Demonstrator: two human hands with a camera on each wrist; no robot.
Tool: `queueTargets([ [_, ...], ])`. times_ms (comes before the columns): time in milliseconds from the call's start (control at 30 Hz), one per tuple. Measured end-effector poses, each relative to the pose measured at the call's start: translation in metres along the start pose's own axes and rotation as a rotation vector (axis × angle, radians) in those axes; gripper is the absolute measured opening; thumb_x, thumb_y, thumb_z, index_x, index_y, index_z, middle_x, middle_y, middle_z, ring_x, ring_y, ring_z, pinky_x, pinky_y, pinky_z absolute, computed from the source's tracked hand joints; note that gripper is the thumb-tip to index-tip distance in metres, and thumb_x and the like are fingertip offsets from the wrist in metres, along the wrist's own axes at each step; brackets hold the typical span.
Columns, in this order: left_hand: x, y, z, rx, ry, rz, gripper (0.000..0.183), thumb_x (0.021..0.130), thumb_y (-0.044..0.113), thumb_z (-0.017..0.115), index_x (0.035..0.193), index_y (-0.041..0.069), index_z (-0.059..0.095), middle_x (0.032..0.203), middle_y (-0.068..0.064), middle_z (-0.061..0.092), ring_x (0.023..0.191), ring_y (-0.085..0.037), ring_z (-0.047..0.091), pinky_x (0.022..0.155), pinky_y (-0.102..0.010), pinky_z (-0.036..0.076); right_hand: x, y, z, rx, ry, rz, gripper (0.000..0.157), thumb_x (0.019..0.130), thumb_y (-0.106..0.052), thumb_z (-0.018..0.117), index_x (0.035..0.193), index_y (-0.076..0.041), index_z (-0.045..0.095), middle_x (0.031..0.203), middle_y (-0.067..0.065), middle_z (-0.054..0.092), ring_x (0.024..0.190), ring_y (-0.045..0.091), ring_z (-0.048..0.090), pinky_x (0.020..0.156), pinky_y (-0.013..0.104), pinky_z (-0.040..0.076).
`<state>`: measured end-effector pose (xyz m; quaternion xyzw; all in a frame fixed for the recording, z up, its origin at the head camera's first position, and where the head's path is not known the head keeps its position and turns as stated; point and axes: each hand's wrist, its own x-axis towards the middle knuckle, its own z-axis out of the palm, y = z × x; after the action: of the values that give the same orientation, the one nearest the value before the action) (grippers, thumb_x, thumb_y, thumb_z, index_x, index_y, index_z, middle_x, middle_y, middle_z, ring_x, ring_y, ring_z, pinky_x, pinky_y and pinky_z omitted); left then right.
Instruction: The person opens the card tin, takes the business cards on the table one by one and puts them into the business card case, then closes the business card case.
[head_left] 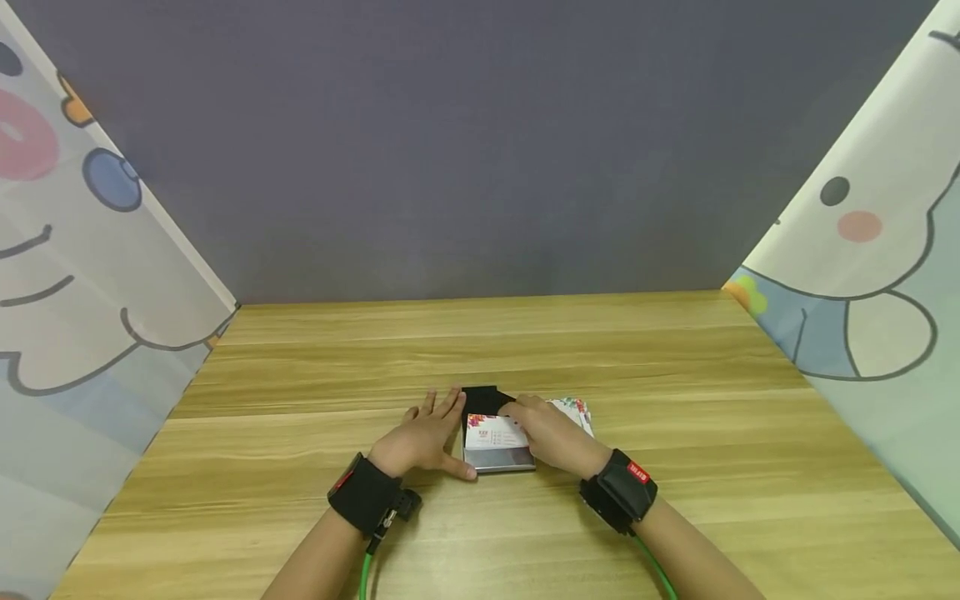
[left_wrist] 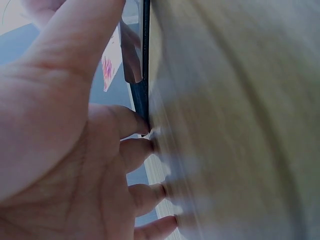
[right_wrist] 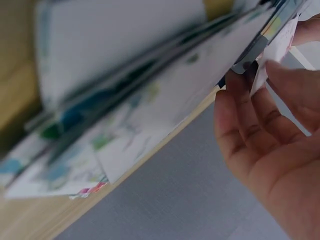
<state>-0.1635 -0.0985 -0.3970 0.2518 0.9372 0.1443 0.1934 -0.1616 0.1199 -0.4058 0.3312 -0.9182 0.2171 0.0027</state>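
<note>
A business card case with a silver front pocket and a raised-up black part lies on the table. In its pocket is a white business card with a floral corner, standing partly out. My right hand pinches this card at its right end; in the right wrist view the thumb lies against the card, fingers behind it. My left hand is spread at the case's left side, thumb by the front corner and index finger along the edge. Its fingertips rest at the tabletop in the left wrist view.
More floral-printed cards lie right of the case, partly behind my right hand; they overlap loosely in the right wrist view. A grey panel rises behind the wooden table, with cartoon-printed sheets at both sides. Green cables trail from the wristbands.
</note>
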Motion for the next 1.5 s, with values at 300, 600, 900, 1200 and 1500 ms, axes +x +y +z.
queueTargets([
  [300, -0.001, 0.000, 0.000, 0.002, -0.002, 0.002, 0.111, 0.068, 0.058, 0.067, 0.145, 0.002, 0.011, 0.154, -0.017, 0.007, 0.134, -0.046, 0.002, 0.104, -0.066, 0.017, -0.001, -0.003, 0.000, -0.041, -0.107, -0.015, 0.037, 0.080, 0.014, 0.051, 0.109, -0.006, 0.063, 0.099, 0.009, 0.060, 0.089, 0.022, 0.052, 0.077, 0.041, 0.050],
  [600, -0.001, 0.000, 0.000, 0.006, 0.000, -0.002, 0.111, 0.068, 0.058, 0.067, 0.145, 0.002, 0.011, 0.154, -0.017, 0.007, 0.134, -0.046, 0.002, 0.104, -0.065, 0.017, -0.003, -0.004, 0.000, -0.075, -0.136, -0.025, 0.035, 0.081, 0.011, 0.052, 0.109, -0.007, 0.065, 0.097, 0.006, 0.057, 0.089, 0.021, 0.051, 0.076, 0.039, 0.049],
  [900, 0.001, -0.002, 0.001, 0.016, 0.000, -0.006, 0.112, 0.067, 0.060, 0.066, 0.146, 0.003, 0.010, 0.154, -0.016, 0.007, 0.134, -0.046, 0.002, 0.104, -0.065, 0.018, -0.004, -0.004, -0.001, -0.120, -0.116, -0.037, 0.032, 0.080, 0.006, 0.058, 0.109, -0.006, 0.064, 0.098, 0.007, 0.059, 0.086, 0.020, 0.052, 0.074, 0.041, 0.049],
  [1200, 0.001, -0.001, 0.000, 0.020, -0.005, -0.015, 0.113, 0.066, 0.060, 0.066, 0.146, 0.003, 0.010, 0.154, -0.016, 0.006, 0.134, -0.045, 0.002, 0.105, -0.064, 0.018, -0.005, -0.004, -0.003, -0.145, -0.120, -0.085, 0.028, 0.082, 0.003, 0.058, 0.107, -0.007, 0.066, 0.091, 0.003, 0.054, 0.081, 0.017, 0.047, 0.071, 0.037, 0.048],
  [1500, 0.002, -0.002, 0.002, 0.019, 0.004, -0.014, 0.113, 0.066, 0.060, 0.067, 0.146, 0.003, 0.010, 0.154, -0.016, 0.006, 0.134, -0.045, 0.002, 0.105, -0.064, 0.018, -0.009, 0.005, -0.014, -0.114, -0.046, -0.042, 0.032, 0.082, -0.002, 0.061, 0.114, 0.001, 0.060, 0.104, 0.012, 0.059, 0.092, 0.026, 0.055, 0.082, 0.047, 0.049],
])
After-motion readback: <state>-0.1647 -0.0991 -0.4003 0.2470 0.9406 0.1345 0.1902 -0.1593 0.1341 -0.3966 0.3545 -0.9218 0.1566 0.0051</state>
